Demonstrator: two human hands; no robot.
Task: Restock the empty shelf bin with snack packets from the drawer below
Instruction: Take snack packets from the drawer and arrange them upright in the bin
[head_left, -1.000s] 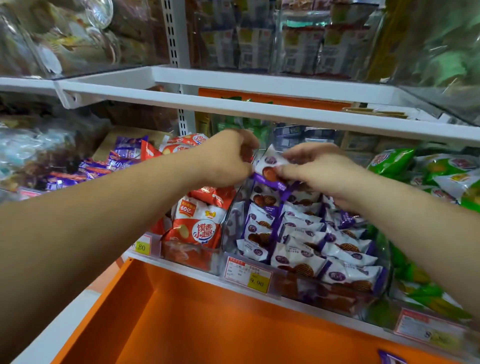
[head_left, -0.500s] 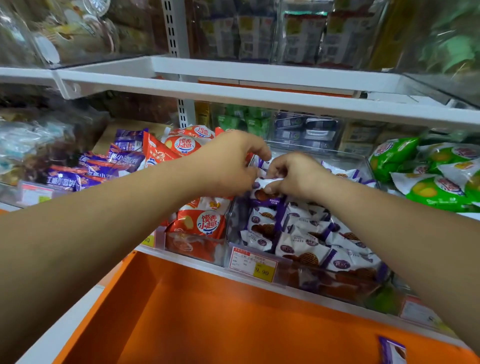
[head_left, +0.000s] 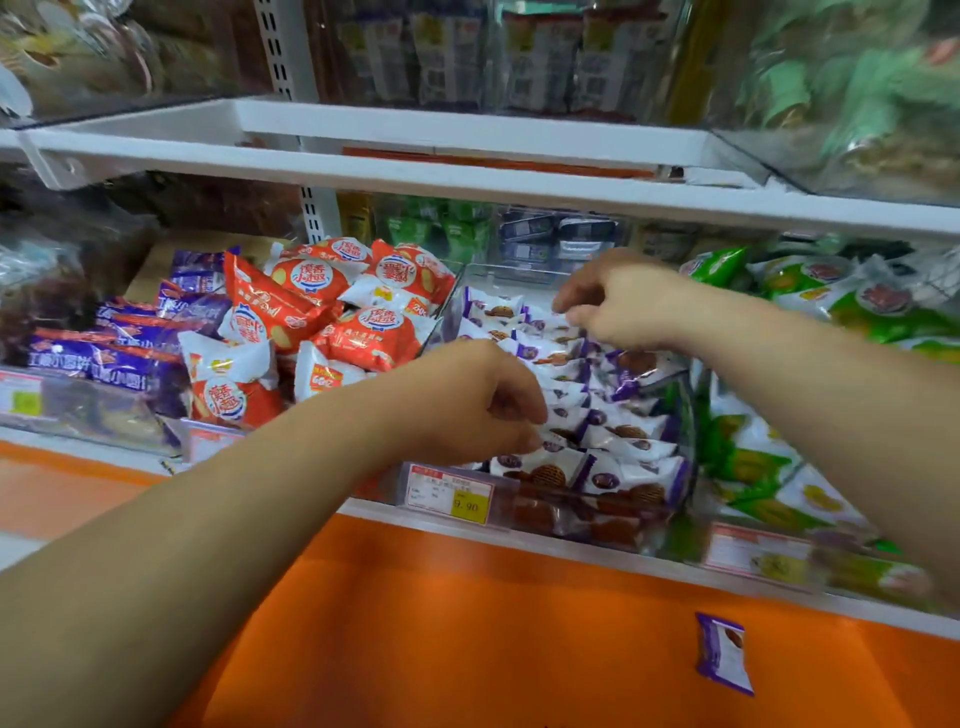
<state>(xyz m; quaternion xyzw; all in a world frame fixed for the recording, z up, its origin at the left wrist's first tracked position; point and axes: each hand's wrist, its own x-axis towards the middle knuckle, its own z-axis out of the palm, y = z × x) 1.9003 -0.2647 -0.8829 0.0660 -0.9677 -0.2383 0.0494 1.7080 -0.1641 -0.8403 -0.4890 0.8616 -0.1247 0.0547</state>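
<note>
Hands apart: left hand (head_left: 467, 405) curled onto front snack packets (head_left: 626, 431) in bin (head_left: 571, 522), right hand (head_left: 623, 306) pinching rear ones.

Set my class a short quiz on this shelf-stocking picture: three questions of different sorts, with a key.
1. True or false: one loose packet lies in the orange drawer.
2. The left hand and right hand are over the bin of purple-and-white packets. Packets just left of it are: A green, B red, C black.
3. Fill in: the price tag reads ____.
Key: 1 true; 2 B, the red packets; 3 9.90.
</note>
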